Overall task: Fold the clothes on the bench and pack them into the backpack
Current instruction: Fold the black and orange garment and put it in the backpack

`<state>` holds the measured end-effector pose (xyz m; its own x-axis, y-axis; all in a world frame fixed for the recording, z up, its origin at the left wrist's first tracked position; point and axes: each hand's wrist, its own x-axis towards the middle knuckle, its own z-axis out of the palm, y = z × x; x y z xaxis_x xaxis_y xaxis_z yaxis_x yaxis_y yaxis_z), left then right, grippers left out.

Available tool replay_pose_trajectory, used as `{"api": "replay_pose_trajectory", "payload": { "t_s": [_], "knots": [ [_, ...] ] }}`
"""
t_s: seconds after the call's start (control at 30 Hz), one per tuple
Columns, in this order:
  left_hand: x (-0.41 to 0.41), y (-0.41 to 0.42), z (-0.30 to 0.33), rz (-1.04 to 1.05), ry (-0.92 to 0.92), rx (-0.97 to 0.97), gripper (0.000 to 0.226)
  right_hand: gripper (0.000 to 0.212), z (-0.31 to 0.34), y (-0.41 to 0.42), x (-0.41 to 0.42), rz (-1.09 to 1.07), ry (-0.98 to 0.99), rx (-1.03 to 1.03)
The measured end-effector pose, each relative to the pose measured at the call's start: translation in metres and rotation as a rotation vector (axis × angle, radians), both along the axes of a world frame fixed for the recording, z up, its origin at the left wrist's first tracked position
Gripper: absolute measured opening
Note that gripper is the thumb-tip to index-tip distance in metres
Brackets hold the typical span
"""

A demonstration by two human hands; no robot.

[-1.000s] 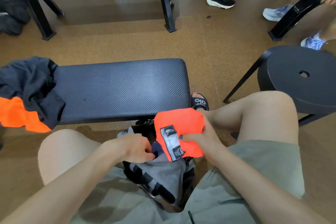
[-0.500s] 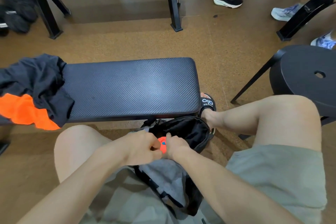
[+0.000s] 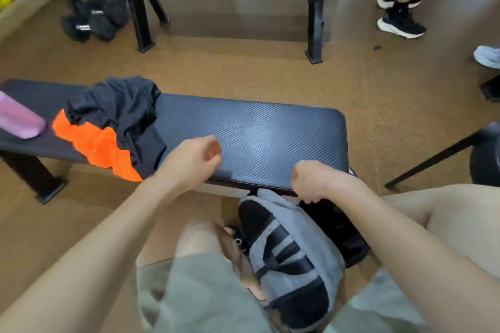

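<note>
The task looks only partly done. Both hands are empty: the left hand (image 3: 193, 161) hangs over the bench (image 3: 251, 138) with its fingers loosely curled, and the right hand (image 3: 311, 180) is curled into a loose fist above the backpack (image 3: 292, 251), which stands on the floor between the knees. A black garment (image 3: 119, 108) and an orange garment (image 3: 92, 140) lie unfolded in a heap at the left part of the bench. I judge these must be folded and packed.

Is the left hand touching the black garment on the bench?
Apart. The head view shows the left hand hovering with loosely curled fingers over bare bench padding, a visible strip of padding separating it from the black garment.
</note>
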<state>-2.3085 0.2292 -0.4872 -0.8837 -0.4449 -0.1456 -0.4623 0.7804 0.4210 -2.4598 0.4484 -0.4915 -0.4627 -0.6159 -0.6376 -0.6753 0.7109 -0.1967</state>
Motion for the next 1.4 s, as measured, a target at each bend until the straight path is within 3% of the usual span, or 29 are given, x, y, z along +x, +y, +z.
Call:
{"api": "replay_pose_trajectory", "payload": {
  "t_s": [0.1,0.2,0.3,0.4,0.53,0.6,0.73,0.83,1.0,1.1,1.2,1.33,1.4],
  "knots": [
    [0.011,-0.044,-0.005,0.325,0.076,-0.167,0.026,0.024,0.019,-0.036,-0.001,-0.174,-0.03,-0.348],
    [0.025,-0.075,-0.02,0.563,-0.112,-0.322,0.065,0.025,0.011,-0.084,0.017,-0.239,-0.137,-0.555],
    [0.032,-0.09,-0.044,0.618,-0.254,-0.126,0.074,0.024,-0.008,-0.121,0.036,-0.256,-0.251,-0.616],
    [0.028,-0.098,-0.063,0.553,-0.317,-0.095,0.061,0.029,-0.025,-0.141,0.046,-0.223,-0.29,-0.619],
    [0.012,-0.095,-0.067,0.38,-0.183,-0.125,0.017,0.027,-0.044,-0.146,0.041,-0.341,-0.393,-0.659],
    [0.002,-0.082,-0.065,0.236,-0.109,-0.091,0.005,0.025,-0.048,-0.144,0.031,-0.452,-0.417,-0.69],
    [-0.02,-0.034,-0.052,-0.11,0.002,0.06,0.013,0.044,-0.05,-0.133,0.003,-0.65,-0.43,-0.705],
    [-0.041,0.006,-0.047,-0.209,0.053,0.172,0.008,0.061,-0.047,-0.125,-0.007,-0.679,-0.502,-0.677],
    [-0.057,0.049,-0.046,-0.203,0.119,0.34,0.006,0.042,-0.032,-0.102,-0.023,-0.658,-0.593,-0.543],
    [-0.056,0.063,-0.044,-0.315,0.17,0.351,0.008,0.009,-0.027,-0.082,-0.037,-0.603,-0.482,-0.571],
    [-0.057,0.059,-0.034,-0.334,0.206,0.303,0.02,0.009,-0.028,-0.059,-0.06,-0.709,-0.272,-0.7],
    [-0.045,0.013,-0.028,-0.069,0.319,0.071,0.041,0.009,-0.038,-0.01,-0.104,-0.695,0.116,-0.571],
    [-0.037,-0.015,-0.029,0.121,0.229,-0.176,0.062,0.009,-0.04,0.014,-0.118,-0.603,0.282,-0.405]
  ]
}}
